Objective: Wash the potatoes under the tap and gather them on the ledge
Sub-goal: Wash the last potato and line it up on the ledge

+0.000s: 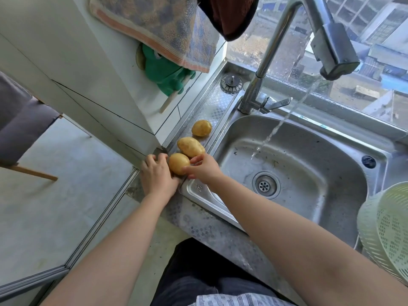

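Note:
Three yellow potatoes lie in a row on the steel ledge [215, 107] left of the sink [309, 173]. The nearest potato [178, 163] sits between my two hands. My left hand [157, 173] cups its left side and my right hand [202, 167] holds its right side with curled fingers. The middle potato [190, 146] touches it from behind. The far potato [201, 128] lies a little apart. Water runs from the tap [331, 51] into the sink basin.
A pale green colander [384, 235] stands at the sink's right edge. A sink strainer plug [231, 83] rests at the ledge's far end. Towels [159, 29] and a green cloth [165, 69] hang above the ledge. The floor drops away on the left.

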